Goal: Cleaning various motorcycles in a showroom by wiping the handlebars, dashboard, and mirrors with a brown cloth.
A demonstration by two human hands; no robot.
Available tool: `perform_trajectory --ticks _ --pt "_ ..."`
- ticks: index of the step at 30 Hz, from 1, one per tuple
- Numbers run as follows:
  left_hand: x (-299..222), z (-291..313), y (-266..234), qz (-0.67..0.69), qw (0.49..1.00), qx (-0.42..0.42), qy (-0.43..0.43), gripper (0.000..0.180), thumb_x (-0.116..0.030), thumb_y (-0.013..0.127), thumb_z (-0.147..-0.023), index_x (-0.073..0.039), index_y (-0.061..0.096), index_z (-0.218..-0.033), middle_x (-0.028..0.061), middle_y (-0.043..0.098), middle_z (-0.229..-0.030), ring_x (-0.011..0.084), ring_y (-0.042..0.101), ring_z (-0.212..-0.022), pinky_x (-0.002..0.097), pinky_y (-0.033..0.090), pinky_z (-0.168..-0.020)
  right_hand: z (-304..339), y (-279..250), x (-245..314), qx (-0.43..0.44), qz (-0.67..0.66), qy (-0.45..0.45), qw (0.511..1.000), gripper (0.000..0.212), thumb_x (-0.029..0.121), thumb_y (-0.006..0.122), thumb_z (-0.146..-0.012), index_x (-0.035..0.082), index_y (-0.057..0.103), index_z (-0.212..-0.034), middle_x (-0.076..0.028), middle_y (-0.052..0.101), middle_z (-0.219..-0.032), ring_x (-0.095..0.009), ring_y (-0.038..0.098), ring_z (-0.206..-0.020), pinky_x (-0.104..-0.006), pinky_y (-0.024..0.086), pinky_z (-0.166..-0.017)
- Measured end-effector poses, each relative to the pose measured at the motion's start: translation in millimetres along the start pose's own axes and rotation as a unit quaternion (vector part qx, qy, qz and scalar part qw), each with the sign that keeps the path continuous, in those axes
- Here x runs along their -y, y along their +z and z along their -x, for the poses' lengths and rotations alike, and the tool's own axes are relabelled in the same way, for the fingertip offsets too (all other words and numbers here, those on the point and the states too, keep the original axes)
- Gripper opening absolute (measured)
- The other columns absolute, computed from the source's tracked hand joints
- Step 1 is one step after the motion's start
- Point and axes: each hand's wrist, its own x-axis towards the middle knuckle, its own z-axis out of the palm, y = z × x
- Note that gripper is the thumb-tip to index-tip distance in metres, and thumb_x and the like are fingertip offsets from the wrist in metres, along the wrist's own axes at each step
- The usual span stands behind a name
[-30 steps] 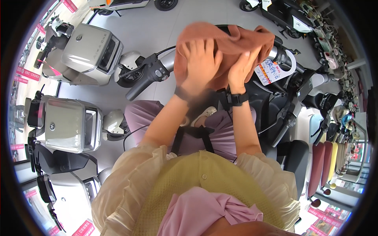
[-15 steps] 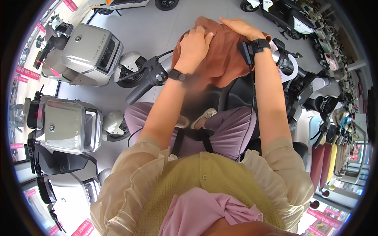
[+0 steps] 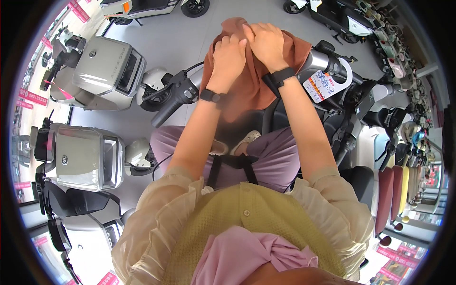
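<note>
A reddish-brown cloth [image 3: 259, 95] is draped over the front of the scooter before me, between its handlebar grips, and hangs down toward my knees. My left hand [image 3: 229, 59] lies on the cloth's upper part, its fingers bent and closed on the fabric. Close beside it on the right, my right hand [image 3: 267, 45] has curled fingers bunching the cloth, so that folds run down from it. What lies under the cloth is hidden. The left handlebar grip [image 3: 168, 109] sticks out past the cloth's left side.
A white tag [image 3: 320, 87] hangs by the scooter's right handlebar. Grey scooters with rear boxes [image 3: 85, 154] stand along the left. More scooters [image 3: 349, 23] are parked ahead and to the right, with a row of coloured seats [image 3: 384, 197] at the right.
My right hand has moved left across the cloth, from its right end to beside my left hand, and its fingers have curled. The cloth's right part shifted left, uncovering the tag and silver handlebar part.
</note>
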Motion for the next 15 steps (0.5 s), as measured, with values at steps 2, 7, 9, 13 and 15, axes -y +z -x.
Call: perform_trajectory --ticks 2,7,9,13,15 --pt "-4 4 -2 0.007 1.0 0.005 0.013 0.027 -0.021 0.05 -0.093 -0.003 0.055 -0.112 0.0184 0.056 -0.111 0.039 0.052 -0.1 0.0468 0.042 -0.087 13 7 -3 -0.172 -0.053 -0.054 0.982 0.016 0.023 0.063 -0.082 0.007 0.066 -0.084 -0.008 0.064 -0.083 -0.029 0.057 -0.091 -0.0413 0.044 -0.083" --pt "-16 17 10 0.082 0.994 -0.032 0.072 0.032 -0.016 0.055 -0.09 -0.006 0.053 -0.12 0.0178 0.043 -0.133 0.0395 0.04 -0.12 0.0471 0.035 -0.1 46 -20 -27 -0.188 -0.112 -0.124 0.968 0.025 0.012 0.064 -0.078 0.004 0.06 -0.101 -0.011 0.06 -0.103 -0.03 0.054 -0.103 -0.0433 0.042 -0.091" --pt "-14 21 18 -0.003 0.991 -0.076 0.111 0.038 -0.019 0.056 -0.09 -0.009 0.052 -0.127 0.0188 0.03 -0.146 0.0408 0.028 -0.133 0.0503 0.029 -0.106 54 -39 -49 -0.225 -0.008 -0.124 0.966 0.028 0.008 0.065 -0.076 0.003 0.06 -0.103 -0.011 0.06 -0.106 -0.03 0.054 -0.107 -0.0442 0.039 -0.098" --pt "-41 25 35 -0.001 0.981 0.001 0.196 0.054 -0.028 0.055 -0.091 -0.017 0.04 -0.141 0.0185 0.023 -0.15 0.0399 0.016 -0.139 0.0568 0.018 -0.11 75 -85 -92 -0.294 0.096 -0.036 0.95 0.03 0.006 0.065 -0.077 0.003 0.061 -0.107 -0.011 0.06 -0.108 -0.03 0.053 -0.11 -0.0448 0.038 -0.101" --pt "-67 22 52 -0.012 0.972 0.026 0.231 0.056 -0.031 0.054 -0.091 -0.013 0.038 -0.141 0.0176 0.025 -0.149 0.0379 0.015 -0.14 0.0553 0.015 -0.111 82 -88 -105 -0.27 0.118 0.003 0.955 0.032 0.014 0.064 -0.083 0.003 0.06 -0.113 -0.012 0.061 -0.114 -0.03 0.053 -0.113 -0.0449 0.037 -0.103"
